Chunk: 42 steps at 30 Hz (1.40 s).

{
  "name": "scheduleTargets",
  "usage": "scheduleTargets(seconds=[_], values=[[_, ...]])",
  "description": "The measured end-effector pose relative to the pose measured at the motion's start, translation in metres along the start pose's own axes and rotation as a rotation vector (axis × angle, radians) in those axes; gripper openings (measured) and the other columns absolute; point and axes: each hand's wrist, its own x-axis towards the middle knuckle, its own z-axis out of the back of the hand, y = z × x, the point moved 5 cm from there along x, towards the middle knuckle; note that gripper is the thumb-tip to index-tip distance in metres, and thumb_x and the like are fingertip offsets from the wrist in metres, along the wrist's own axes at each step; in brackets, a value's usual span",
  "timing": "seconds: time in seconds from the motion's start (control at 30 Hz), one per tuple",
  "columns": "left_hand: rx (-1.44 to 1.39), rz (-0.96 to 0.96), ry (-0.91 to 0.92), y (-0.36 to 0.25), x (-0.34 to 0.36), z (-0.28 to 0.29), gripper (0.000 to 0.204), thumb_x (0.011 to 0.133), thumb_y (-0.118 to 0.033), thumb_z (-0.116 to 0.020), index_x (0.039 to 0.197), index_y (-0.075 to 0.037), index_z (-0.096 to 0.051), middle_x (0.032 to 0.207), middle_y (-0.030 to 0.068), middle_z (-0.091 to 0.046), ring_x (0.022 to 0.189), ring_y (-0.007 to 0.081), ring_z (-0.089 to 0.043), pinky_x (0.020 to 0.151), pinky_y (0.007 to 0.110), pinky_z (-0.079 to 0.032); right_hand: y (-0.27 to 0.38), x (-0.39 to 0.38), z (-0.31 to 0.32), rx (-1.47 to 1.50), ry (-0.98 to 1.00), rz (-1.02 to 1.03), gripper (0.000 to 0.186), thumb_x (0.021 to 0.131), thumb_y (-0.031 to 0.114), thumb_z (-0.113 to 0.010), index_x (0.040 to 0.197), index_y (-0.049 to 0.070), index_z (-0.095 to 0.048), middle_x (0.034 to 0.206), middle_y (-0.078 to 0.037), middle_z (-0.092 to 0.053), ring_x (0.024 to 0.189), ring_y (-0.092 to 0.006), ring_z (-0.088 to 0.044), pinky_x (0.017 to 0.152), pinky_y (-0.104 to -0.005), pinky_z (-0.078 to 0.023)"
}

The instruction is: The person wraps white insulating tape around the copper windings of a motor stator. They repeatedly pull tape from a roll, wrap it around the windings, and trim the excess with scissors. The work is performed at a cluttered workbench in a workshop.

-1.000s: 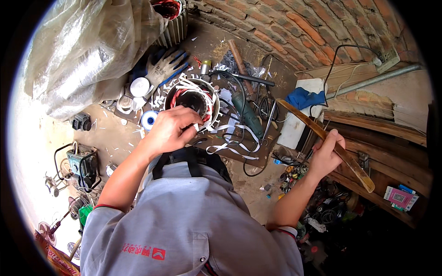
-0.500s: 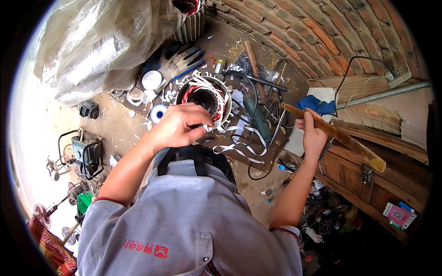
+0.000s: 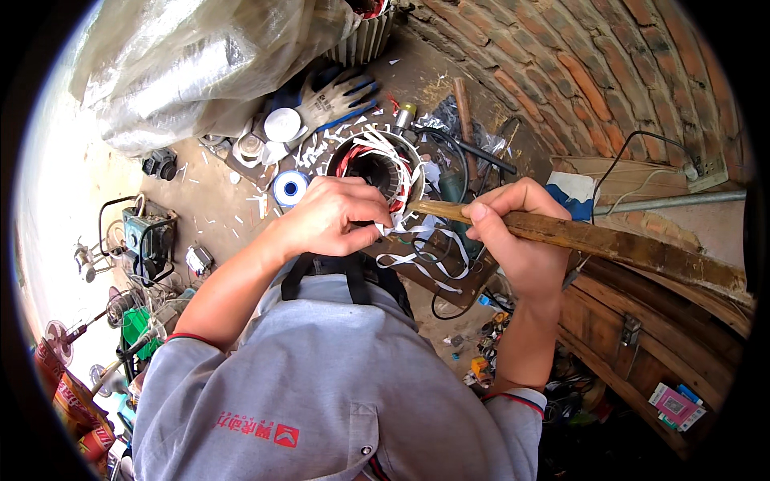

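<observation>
Over the near rim of a motor stator [image 3: 419, 160] with red wire coils and white lacing tape inside, my left hand [image 3: 341, 215] is closed. Thumb and forefinger pinch a small piece of white tape [image 3: 380, 229]. My right hand [image 3: 521, 232] grips a long, worn wooden stick [image 3: 626, 250] whose narrow tip reaches the stator's right edge, beside my left fingers. Whether the tip touches the coils I cannot tell. A loose length of white tape [image 3: 437, 282] trails on the board right of the stator.
A blue-and-white tape spool [image 3: 290, 188] lies left of the stator. Work gloves [image 3: 333, 100], a hammer [image 3: 465, 120] and white paper scraps lie beyond. Clear plastic sheeting [image 3: 208, 72] covers something at far left. A brick wall [image 3: 577, 76] and wooden chest [image 3: 642, 337] stand right.
My right hand has swung the stick left and down, bringing its tip to the stator's edge. The left hand keeps its pinch at the rim. The view has shifted slightly.
</observation>
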Motion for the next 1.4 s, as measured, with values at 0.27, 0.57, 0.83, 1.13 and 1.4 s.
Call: scheduleTargets(seconds=[0.27,0.57,0.83,1.13,1.4], values=[[-0.014,0.002,0.003,0.001,-0.001,0.001,0.016,0.070,-0.006,-0.068,0.086,-0.007,-0.071,0.092,0.0049,-0.070,0.083,0.0250,-0.067,0.069,0.035,-0.052,-0.005,0.016,-0.009,-0.040,0.075,-0.016,0.015,0.081,0.003,-0.074,0.074,0.001,-0.061,0.072,-0.005,-0.068,0.063,-0.0074,-0.061,0.059,-0.0248,-0.049],[0.002,-0.017,0.017,0.001,0.000,0.001,0.014,0.071,-0.007,-0.069,0.086,-0.007,-0.070,0.091,0.0054,-0.070,0.083,0.0256,-0.066,0.068,0.036,-0.052,-0.021,0.031,-0.017,-0.058,0.279,-0.024,0.014,0.083,0.004,-0.071,0.075,0.001,-0.060,0.074,-0.007,-0.069,0.064,-0.0081,-0.061,0.059,-0.0251,-0.049],[-0.015,-0.027,0.011,0.001,0.002,0.002,0.013,0.073,-0.010,-0.070,0.085,-0.008,-0.071,0.090,0.0042,-0.070,0.082,0.0254,-0.066,0.067,0.037,-0.052,-0.022,0.034,-0.022,-0.019,0.391,0.037,0.018,0.081,0.008,-0.074,0.072,0.002,-0.060,0.067,-0.003,-0.066,0.060,-0.0077,-0.059,0.054,-0.0256,-0.046],[-0.010,0.051,-0.010,0.003,0.001,0.004,0.013,0.074,-0.008,-0.070,0.088,-0.006,-0.070,0.092,0.0054,-0.069,0.083,0.0261,-0.066,0.068,0.036,-0.052,-0.016,-0.004,-0.046,-0.037,0.247,0.014,0.021,0.089,0.002,-0.066,0.072,0.001,-0.053,0.074,-0.010,-0.067,0.063,-0.0101,-0.064,0.057,-0.0246,-0.051],[0.288,0.325,0.079,0.011,0.017,-0.006,0.029,0.080,-0.011,-0.068,0.107,-0.002,-0.064,0.102,0.0137,-0.064,0.090,0.0349,-0.065,0.076,0.044,-0.054,-0.032,0.006,-0.038,-0.027,0.182,-0.137,0.018,0.090,0.003,-0.066,0.075,0.001,-0.055,0.074,-0.010,-0.068,0.059,-0.0083,-0.061,0.055,-0.0246,-0.050]])
